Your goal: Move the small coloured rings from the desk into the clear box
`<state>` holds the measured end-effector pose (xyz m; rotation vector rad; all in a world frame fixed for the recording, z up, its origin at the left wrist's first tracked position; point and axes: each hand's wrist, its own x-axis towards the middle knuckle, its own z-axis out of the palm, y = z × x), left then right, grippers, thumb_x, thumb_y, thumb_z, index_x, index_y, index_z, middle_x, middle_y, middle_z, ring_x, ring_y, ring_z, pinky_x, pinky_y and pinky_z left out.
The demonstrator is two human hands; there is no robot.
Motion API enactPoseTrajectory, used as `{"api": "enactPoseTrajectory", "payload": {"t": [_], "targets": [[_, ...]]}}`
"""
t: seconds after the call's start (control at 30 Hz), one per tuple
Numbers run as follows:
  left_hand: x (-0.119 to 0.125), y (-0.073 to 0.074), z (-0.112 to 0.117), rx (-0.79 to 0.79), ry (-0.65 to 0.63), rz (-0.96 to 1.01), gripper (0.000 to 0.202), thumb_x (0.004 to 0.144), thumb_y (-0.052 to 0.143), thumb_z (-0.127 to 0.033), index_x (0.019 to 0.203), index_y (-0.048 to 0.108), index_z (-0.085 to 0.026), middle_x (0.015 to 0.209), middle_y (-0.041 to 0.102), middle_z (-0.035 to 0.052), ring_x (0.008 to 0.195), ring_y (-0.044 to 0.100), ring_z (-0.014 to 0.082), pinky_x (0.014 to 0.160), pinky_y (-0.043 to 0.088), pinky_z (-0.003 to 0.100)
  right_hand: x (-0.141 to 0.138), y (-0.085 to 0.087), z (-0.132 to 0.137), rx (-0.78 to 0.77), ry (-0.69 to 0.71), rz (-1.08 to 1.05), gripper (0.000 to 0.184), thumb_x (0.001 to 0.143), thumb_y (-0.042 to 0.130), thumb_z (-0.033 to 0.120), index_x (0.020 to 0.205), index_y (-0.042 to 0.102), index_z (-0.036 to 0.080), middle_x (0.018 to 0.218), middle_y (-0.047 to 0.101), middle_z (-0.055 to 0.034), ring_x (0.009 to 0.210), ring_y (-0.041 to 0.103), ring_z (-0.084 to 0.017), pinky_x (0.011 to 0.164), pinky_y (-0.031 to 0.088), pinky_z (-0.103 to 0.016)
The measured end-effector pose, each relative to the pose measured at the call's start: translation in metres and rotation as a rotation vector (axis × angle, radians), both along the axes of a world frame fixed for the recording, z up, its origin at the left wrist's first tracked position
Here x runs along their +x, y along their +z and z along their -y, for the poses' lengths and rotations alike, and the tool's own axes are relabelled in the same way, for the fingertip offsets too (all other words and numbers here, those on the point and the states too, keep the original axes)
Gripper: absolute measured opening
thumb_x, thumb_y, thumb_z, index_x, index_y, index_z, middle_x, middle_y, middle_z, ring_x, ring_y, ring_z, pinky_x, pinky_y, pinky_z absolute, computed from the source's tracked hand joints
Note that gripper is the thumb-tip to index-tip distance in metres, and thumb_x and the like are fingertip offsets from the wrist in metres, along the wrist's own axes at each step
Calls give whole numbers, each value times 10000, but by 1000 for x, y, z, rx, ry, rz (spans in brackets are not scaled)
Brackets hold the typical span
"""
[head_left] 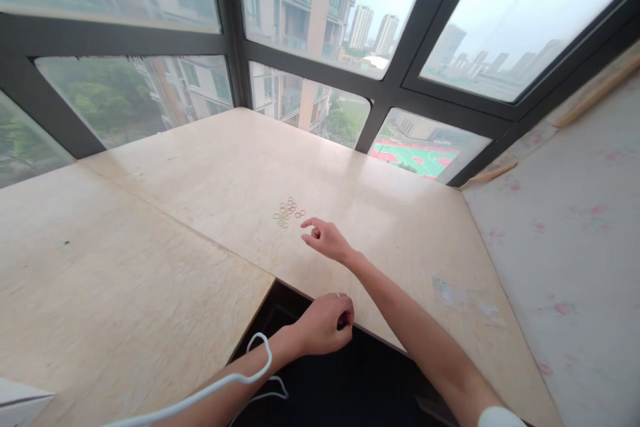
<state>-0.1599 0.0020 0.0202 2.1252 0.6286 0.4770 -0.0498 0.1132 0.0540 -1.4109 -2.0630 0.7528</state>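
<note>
A loose cluster of small, thin coloured loops (pixel 285 212) that look like rubber bands lies on the pale table (pixel 200 167). They are yellowish, pink, red and greenish. Just to their right, above the tabletop, is my right hand (pixel 325 239), its index finger and thumb apart and nothing visible between them. My left hand (pixel 324 325) is closer to me, at the table's front edge over a dark gap. Its fingers are curled round towards the thumb, and I cannot see what is in them. A thin ring shows on one left finger.
A clear plastic bag (pixel 463 297) lies on the table at the right. A white cable (pixel 220 383) runs across my left forearm. A white box corner (pixel 23 400) sits at lower left. Dark-framed windows (pixel 237 73) border the back, with a flower-patterned wall (pixel 570 247) at right.
</note>
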Motion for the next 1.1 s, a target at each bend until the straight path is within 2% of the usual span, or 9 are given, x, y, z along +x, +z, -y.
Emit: {"api": "enactPoseTrajectory", "payload": {"t": [0.1,0.2,0.3,0.4,0.53,0.67,0.77,0.93,1.1], "targets": [[-8,2,0,-71,-14,14,133,640,528,-102,728,475,-187,743,533,-7,662,467,126,607,369,229,-36,0,-35,-13,29,291,212,847,535,221,1041,610,179,623,573,43,614,540,-122,625,385,-222],[-17,1,2,-94,-12,-13,137,633,539,-116,726,471,-190,752,529,-5,665,456,129,601,363,233,-64,-6,-59,-33,42,386,261,807,575,233,1058,624,177,830,675,-46,803,600,-195,711,418,-273],[-22,-1,5,-91,-31,-39,142,629,552,-123,718,465,-192,751,525,-4,688,452,138,624,370,241,-79,-12,-74,-65,28,463,303,788,586,248,1071,632,151,993,682,-131,927,607,-269,747,445,-332],[-23,-3,5,-81,-36,-31,144,636,561,-132,722,462,-193,763,526,-2,701,452,140,642,377,243,-86,-14,-83,-116,15,507,262,773,581,224,1006,660,133,1009,684,-161,958,611,-292,745,464,-348],[-22,-3,5,-79,-18,-23,137,642,554,-128,728,469,-192,763,534,-1,698,459,140,637,377,243,-89,-9,-89,-196,64,487,131,725,604,156,827,685,140,912,703,-131,926,627,-270,752,462,-330],[-21,-4,5,-85,-28,-30,123,654,545,-125,736,481,-191,775,549,5,716,484,146,657,396,243,-87,-3,-87,-321,159,339,67,646,629,87,648,630,154,619,650,-41,718,629,-203,660,452,-279],[-22,-4,3,-81,-33,-28,120,665,544,-122,751,494,-188,777,561,7,714,497,144,661,407,239,-80,-4,-77,-443,224,121,54,683,595,117,689,589,171,455,531,45,482,526,-113,506,401,-209],[-21,-2,2,-25,-50,-46,120,681,545,-107,769,523,-184,785,584,14,712,512,150,660,408,244,-52,-9,-44,-582,240,-310,49,769,461,233,753,418,216,415,416,104,331,307,-62,357,236,-167],[-18,0,7,-21,36,-32,88,704,534,-101,745,532,-179,732,578,2,673,494,138,630,386,246,-2,-4,-4,-665,215,-623,95,748,377,321,785,335,244,427,340,127,314,183,-69,359,224,-186]]}}
